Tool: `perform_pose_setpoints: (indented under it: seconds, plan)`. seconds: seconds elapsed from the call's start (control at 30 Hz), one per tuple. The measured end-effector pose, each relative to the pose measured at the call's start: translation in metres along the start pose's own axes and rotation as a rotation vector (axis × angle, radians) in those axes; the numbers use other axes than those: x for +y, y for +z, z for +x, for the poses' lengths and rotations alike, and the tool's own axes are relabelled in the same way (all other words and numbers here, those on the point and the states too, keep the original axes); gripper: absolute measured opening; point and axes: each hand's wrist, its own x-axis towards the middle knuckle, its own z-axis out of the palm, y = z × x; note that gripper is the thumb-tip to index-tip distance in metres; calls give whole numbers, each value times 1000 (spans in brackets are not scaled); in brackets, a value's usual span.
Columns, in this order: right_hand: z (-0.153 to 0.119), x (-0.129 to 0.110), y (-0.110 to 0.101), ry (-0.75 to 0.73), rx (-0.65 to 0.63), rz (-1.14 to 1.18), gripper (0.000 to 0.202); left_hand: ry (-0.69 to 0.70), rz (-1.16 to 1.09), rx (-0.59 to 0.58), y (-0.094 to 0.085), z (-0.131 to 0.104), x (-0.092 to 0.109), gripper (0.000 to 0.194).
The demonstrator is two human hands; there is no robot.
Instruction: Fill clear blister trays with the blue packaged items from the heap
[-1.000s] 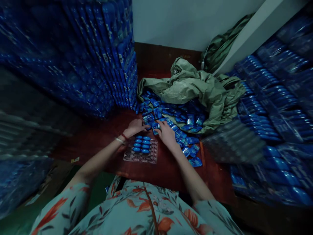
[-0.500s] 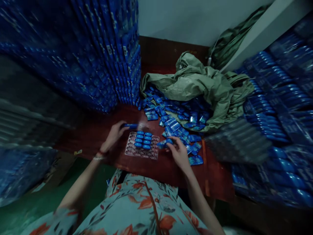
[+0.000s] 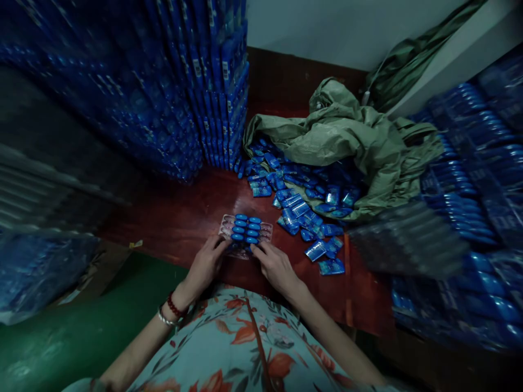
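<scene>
A clear plastic tray (image 3: 266,231) with rows of oval hollows lies on the red-brown table. Blue packets (image 3: 246,230) sit in two columns along its middle. My left hand (image 3: 207,262) is at the tray's lower left, fingers pinched on a blue packet in the near row. At the lower right, my right hand (image 3: 277,267) has its fingers closed on another blue packet in the same row. My fingers partly hide both packets. Loose blue packets (image 3: 300,209) are heaped beyond the tray to the right.
A green sack (image 3: 339,130) lies behind the loose packets. Tall stacks of blue packs (image 3: 220,103) rise at the left, more packs (image 3: 457,201) at the right. Grey ridged trays (image 3: 408,239) stand right; the table's edge (image 3: 163,255) is in front of me.
Both hands have moved inward and down to the tray's near side, bringing the blue packets they held apart from it. The whole view has shifted slightly.
</scene>
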Motion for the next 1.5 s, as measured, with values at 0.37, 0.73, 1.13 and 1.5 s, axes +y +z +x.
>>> perform_pose_setpoints:
  seconds: [0.37,0.73,1.13,1.5]
  plan:
    - [19,-17,-12,10,-157,-206,32,230,355,-279,11,19,14,27]
    - [-2,49,0,382,420,2,37,365,241,-6,2,25,-4,30]
    - [12,70,5,542,270,93,35,285,332,-263,20,219,-6,21]
    - [-43,43,-9,660,157,1125,36,225,354,-446,11,216,-20,42]
